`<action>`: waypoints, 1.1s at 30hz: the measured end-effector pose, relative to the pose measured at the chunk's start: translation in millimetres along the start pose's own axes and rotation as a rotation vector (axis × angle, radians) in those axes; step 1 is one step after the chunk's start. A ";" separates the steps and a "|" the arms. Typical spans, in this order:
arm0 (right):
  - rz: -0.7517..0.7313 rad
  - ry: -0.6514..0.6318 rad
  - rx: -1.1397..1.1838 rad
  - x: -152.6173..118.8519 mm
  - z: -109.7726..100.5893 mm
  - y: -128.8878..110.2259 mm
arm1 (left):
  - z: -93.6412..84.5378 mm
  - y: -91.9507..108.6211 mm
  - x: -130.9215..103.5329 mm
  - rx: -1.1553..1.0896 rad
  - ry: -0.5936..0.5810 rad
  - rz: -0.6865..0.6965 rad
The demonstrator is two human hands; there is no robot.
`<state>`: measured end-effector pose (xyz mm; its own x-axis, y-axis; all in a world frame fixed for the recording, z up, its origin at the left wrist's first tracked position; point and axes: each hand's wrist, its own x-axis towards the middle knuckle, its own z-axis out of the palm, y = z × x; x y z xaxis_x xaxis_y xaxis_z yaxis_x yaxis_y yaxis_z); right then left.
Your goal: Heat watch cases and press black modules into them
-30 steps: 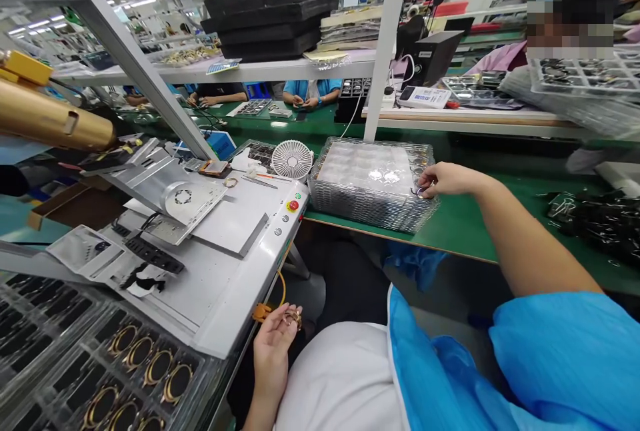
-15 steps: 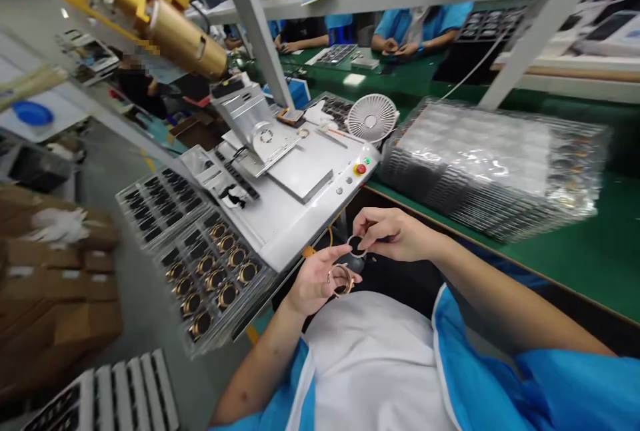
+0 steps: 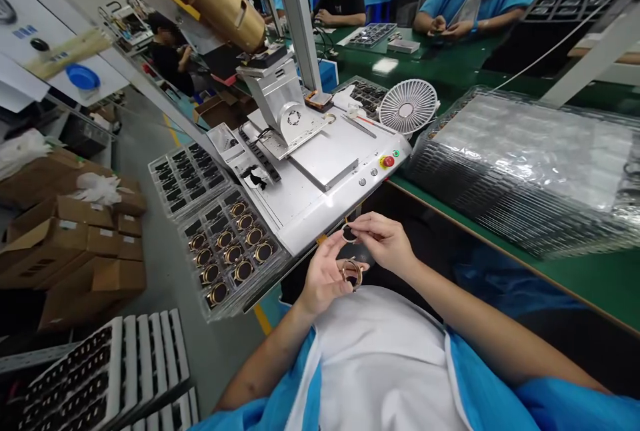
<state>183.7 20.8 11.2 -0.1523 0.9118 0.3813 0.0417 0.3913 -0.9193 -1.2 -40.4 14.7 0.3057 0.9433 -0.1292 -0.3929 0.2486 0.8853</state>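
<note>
My left hand (image 3: 323, 274) is closed on a gold watch case (image 3: 353, 272), a hollow ring-shaped frame held low between thumb and fingers. Its fingertips also reach up to the edge of a thin silvery ring (image 3: 345, 234) with a dark middle. My right hand (image 3: 383, 239) pinches that ring from the right side, above the watch case. Both hands are close together in front of my body, just off the front edge of the white machine (image 3: 310, 204). A clear tray (image 3: 220, 308) of gold-rimmed watch cases lies to the left.
The machine carries a metal fixture (image 3: 283, 101), a gold cylinder (image 3: 227, 8) above it and a red button (image 3: 389, 161). A white fan (image 3: 407, 106) stands behind. Stacked clear trays (image 3: 525, 171) fill the right bench. Cardboard boxes (image 3: 95, 238) lie left. Co-workers sit opposite.
The view has swung left, so the surroundings appear shifted to the right. Both hands keep the ring and the watch case, with the fingers only slightly shifted.
</note>
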 end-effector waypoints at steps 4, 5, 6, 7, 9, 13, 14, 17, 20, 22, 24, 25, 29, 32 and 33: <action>-0.056 -0.066 -0.064 1.2 -7.9 -5.9 | -2.6 -0.6 2.5 0.001 0.012 -0.011; -0.062 -0.099 -0.071 2.4 -9.6 -8.1 | -4.1 -1.1 3.3 0.002 0.014 -0.024; -0.065 -0.135 -0.073 4.5 -11.2 -10.0 | -5.9 -1.7 4.1 -0.003 0.019 -0.037; -0.062 -0.167 -0.071 7.8 -12.6 -11.5 | -8.0 -2.3 4.9 -0.017 0.029 -0.045; -0.027 -0.200 -0.065 19.8 -15.7 -11.4 | -12.2 -3.0 6.4 -0.062 0.062 -0.043; 0.178 -0.120 -0.054 70.9 -24.2 1.1 | -17.3 -2.4 6.3 -0.113 0.108 -0.010; 0.248 -0.084 -0.046 87.8 -26.3 5.4 | -17.4 -2.2 5.3 -0.117 0.108 -0.007; 0.433 0.046 -0.027 136.3 -30.7 15.0 | -15.7 -3.1 0.3 -0.115 0.096 -0.008; 0.572 0.155 -0.023 168.0 -31.3 19.3 | -15.2 -6.1 -5.5 -0.109 0.076 -0.004; 0.633 0.203 -0.023 176.0 -31.2 20.8 | -17.4 -8.7 -8.8 -0.104 0.066 0.009; 0.657 0.248 -0.019 173.4 -31.7 21.9 | -21.4 -11.4 -11.2 -0.078 0.054 0.030; 0.655 0.267 -0.011 167.8 -31.9 21.8 | -23.7 -12.7 -12.1 -0.050 0.043 0.042; 0.617 0.227 0.081 115.5 -26.0 14.1 | -29.5 -17.7 -13.9 0.247 -0.001 0.183; 0.662 0.021 0.220 58.6 -12.2 1.1 | -27.8 -19.2 -11.7 0.644 -0.028 0.358; 0.680 -0.027 0.271 41.7 -7.2 -3.2 | -26.5 -19.0 -9.9 0.784 -0.056 0.381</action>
<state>184.3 58.4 30.8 -0.2046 0.9374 -0.2816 -0.1094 -0.3078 -0.9451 -19.7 -48.7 -12.6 0.3249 0.9141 0.2425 0.2264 -0.3242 0.9185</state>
